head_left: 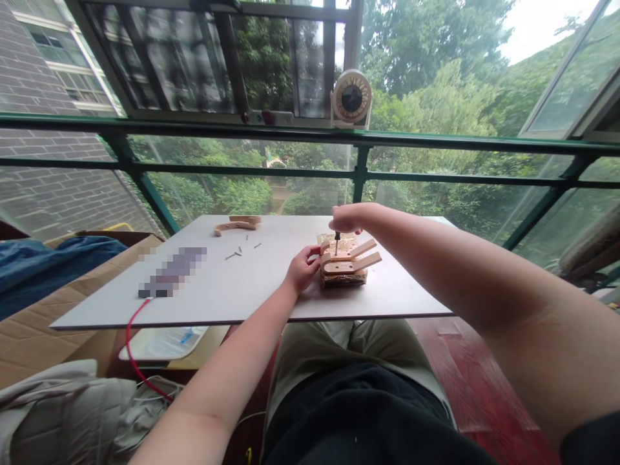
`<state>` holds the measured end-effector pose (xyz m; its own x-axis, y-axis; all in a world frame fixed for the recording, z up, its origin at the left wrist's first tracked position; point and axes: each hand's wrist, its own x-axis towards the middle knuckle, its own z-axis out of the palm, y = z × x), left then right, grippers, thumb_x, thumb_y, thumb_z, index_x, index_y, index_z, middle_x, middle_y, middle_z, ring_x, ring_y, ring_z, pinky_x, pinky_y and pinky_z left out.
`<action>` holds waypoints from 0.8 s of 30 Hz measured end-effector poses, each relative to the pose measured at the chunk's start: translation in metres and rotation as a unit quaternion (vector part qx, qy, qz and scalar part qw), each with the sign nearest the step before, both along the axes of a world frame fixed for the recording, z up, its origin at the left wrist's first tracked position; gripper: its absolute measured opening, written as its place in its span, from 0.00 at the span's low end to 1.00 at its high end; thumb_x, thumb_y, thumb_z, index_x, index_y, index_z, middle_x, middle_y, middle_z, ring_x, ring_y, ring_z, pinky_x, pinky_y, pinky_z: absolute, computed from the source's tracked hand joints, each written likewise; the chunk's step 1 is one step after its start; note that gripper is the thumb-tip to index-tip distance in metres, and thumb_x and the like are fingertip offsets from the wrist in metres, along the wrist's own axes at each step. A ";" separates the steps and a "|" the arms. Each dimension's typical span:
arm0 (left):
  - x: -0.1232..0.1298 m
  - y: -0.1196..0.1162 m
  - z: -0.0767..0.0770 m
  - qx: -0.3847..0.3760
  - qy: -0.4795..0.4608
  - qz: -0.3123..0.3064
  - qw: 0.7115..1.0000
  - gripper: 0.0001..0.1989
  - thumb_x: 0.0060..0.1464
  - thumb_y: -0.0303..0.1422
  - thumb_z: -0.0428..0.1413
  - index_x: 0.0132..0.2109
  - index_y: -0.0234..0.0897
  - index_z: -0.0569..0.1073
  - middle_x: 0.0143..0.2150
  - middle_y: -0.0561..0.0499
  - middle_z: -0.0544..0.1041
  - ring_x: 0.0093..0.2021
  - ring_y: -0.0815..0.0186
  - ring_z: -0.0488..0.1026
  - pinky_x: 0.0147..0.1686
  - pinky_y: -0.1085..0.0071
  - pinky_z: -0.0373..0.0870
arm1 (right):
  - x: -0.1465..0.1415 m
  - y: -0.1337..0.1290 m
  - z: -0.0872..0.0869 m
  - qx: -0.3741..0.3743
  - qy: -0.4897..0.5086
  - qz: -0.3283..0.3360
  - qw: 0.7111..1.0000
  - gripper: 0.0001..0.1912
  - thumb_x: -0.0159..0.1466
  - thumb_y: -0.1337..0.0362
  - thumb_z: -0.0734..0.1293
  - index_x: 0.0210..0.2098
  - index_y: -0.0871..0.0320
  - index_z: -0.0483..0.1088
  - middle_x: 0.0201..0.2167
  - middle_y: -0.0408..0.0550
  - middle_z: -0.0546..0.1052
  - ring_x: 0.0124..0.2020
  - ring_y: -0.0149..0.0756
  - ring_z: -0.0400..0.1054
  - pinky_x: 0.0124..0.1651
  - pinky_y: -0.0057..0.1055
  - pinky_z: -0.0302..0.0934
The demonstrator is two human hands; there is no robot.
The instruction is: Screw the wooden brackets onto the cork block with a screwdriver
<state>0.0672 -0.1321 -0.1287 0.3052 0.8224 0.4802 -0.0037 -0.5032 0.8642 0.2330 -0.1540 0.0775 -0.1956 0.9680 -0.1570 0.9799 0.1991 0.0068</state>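
My right hand (345, 218) is wrapped round the handle of a screwdriver (338, 240), which stands upright with its shaft pointing down. The tip meets the farther of two curved light-wood pieces (334, 267); each has a rounded left end, small holes and an arm slanting up to the right. They lie on a block (345, 280) that looks like cardboard covered in shiny clear wrap. From the left side, my left hand (304, 267) grips the rounded ends of the wooden pieces, its fingertips partly hidden. Whether a screw sits under the tip is too small to tell.
On the white table (261, 290) lie several screws (237, 252) and more curved wooden pieces (236, 226) at the back left. A blurred-out dark object (174, 271) trails a red cable (130, 336) over the front edge. A fan (352, 97) stands beyond, by the railing.
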 end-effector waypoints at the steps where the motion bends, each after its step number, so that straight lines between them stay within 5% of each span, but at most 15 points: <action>1: 0.000 0.000 0.000 0.000 0.000 0.000 1.000 0.22 0.54 0.43 0.60 0.53 0.38 0.73 0.54 0.45 0.77 0.54 0.56 0.75 0.51 0.62 0.74 | 0.004 -0.001 0.000 0.002 -0.004 -0.002 1.000 0.20 0.68 0.57 0.65 0.56 0.60 0.67 0.51 0.53 0.73 0.45 0.38 0.72 0.45 0.40 0.71; 9: 0.000 -0.001 0.001 0.002 0.005 0.003 1.000 0.23 0.54 0.43 0.60 0.54 0.37 0.72 0.54 0.44 0.77 0.54 0.57 0.75 0.52 0.62 0.74 | 0.019 -0.007 -0.001 0.065 -0.036 0.065 0.995 0.19 0.68 0.56 0.65 0.54 0.60 0.68 0.48 0.51 0.74 0.43 0.37 0.72 0.45 0.40 0.69; 16: 0.000 -0.001 0.001 0.004 0.005 0.008 1.000 0.23 0.54 0.43 0.60 0.54 0.37 0.72 0.53 0.44 0.77 0.55 0.57 0.75 0.51 0.63 0.74 | 0.024 -0.005 0.003 0.103 -0.047 0.122 0.986 0.17 0.63 0.68 0.65 0.51 0.58 0.69 0.41 0.52 0.77 0.34 0.36 0.66 0.31 0.30 0.54; 24: 0.000 -0.001 0.000 0.004 0.002 0.010 1.000 0.23 0.54 0.44 0.60 0.54 0.37 0.72 0.53 0.44 0.77 0.54 0.57 0.75 0.52 0.62 0.74 | 0.020 -0.010 0.004 0.123 -0.055 0.145 0.980 0.15 0.62 0.68 0.63 0.48 0.57 0.72 0.40 0.52 0.77 0.33 0.36 0.65 0.31 0.30 0.52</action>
